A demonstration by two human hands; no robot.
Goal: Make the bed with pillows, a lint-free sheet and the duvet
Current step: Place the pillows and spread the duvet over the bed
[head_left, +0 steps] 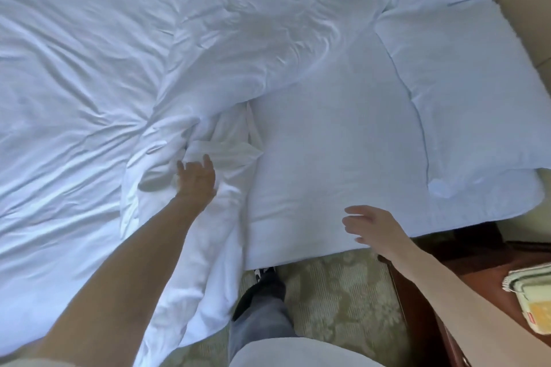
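Duvet (119, 53) bunches under the flat left hand (195, 177), while the open right hand (372, 226) hovers empty near pillow (465, 92) and nightstand (477, 253).

The duvet (104, 68) was matt cloth, heavily creased; the sheet (328, 158) was smoother cloth. The carpet (337, 301) looked dull and woven, the bedside table (471, 265) polished wood.

Rumpled white duvet (119, 53) covers the left; pillow (465, 92) lies on bare sheet (328, 173).

Person wears grey jeans (262, 322), blk shoe (266, 281) w/ white marks, pale top (298, 355).
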